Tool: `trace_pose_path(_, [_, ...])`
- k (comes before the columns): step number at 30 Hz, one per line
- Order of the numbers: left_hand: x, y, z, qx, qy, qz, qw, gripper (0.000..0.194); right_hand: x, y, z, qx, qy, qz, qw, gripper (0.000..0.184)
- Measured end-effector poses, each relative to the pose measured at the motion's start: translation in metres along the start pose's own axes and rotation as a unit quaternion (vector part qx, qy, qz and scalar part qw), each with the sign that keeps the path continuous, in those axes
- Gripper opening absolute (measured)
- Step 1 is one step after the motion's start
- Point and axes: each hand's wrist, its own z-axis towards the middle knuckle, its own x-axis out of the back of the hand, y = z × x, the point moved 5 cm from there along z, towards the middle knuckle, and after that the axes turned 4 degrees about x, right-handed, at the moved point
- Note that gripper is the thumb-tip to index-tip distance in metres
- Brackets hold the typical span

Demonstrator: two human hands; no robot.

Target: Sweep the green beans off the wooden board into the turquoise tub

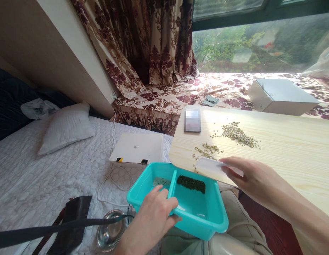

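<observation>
My right hand (pixel 250 175) pinches a whitish card (pixel 209 166), fingers nearly closed; my left hand (pixel 153 209), half curled, grips the turquoise tub (pixel 223 216) at its near rim. The card sits beside loose seeds (pixel 208 150) at the board's (pixel 289 141) edge. I read a scraping stroke, calling for a low card and steady tub. The white box's (pixel 127 145) mark is unreadable.

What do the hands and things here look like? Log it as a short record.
Left hand: at the near rim of the turquoise tub
Right hand: holds a flat, whitish piece at the table edge
Tub: divided; dark green grains right of divider
Table: two scattered patches of paler grains
Bed: pillow, metal bowl, flat white box
</observation>
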Motion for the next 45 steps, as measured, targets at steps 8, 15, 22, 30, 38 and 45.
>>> trace_pose_path(8, [0.0, 0.0, 0.0, -0.001, 0.001, 0.007, 1.0, 0.02, -0.001, -0.002, 0.001, 0.0, -0.012, 0.001, 1.0, 0.031])
trace_pose_path(15, [0.001, 0.001, 0.0, 0.002, -0.003, 0.004, 1.0, 0.02, -0.001, -0.008, 0.005, 0.003, -0.003, -0.019, 1.0, 0.028])
trace_pose_path(22, [0.0, 0.001, -0.001, 0.005, -0.007, 0.003, 1.0, 0.02, 0.001, -0.011, 0.004, 0.019, -0.001, -0.007, 1.0, 0.028])
trace_pose_path(30, [0.001, 0.001, -0.001, 0.014, -0.014, 0.005, 1.0, 0.019, -0.001, -0.014, 0.003, 0.032, -0.001, -0.007, 0.999, 0.028])
trace_pose_path(38, [-0.001, 0.001, -0.002, 0.006, 0.004, -0.003, 1.0, 0.021, -0.004, -0.018, 0.001, 0.041, -0.001, -0.009, 0.999, 0.026])
trace_pose_path(45, [0.0, 0.0, -0.001, 0.0, 0.02, -0.001, 1.0, 0.023, 0.003, -0.01, -0.006, 0.023, -0.004, 0.003, 1.0, 0.028])
